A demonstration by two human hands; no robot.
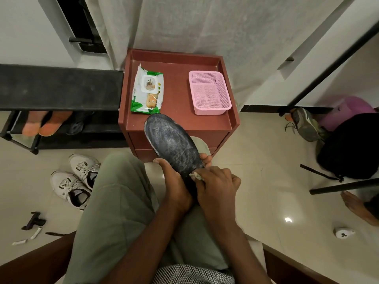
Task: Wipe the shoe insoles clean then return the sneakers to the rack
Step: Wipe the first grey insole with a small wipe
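Observation:
A dark grey insole (172,138) points away from me, its toe end over the front edge of the red cabinet (180,124). My left hand (176,185) grips the insole's heel end from below, thumb on one edge and a fingertip on the other. My right hand (217,187) pinches a small crumpled wet wipe (195,176) against the insole near the heel. Two white sneakers (75,181) stand side by side on the floor left of my knee. The black shoe rack (59,89) stands at the left.
A pack of wet wipes (147,91) and a pink mesh basket (209,93) sit on the cabinet top. Orange sandals (47,124) lie on the rack's lower shelf. At the right are a black bag (352,146), a grey shoe (305,124) and another person's foot (356,206).

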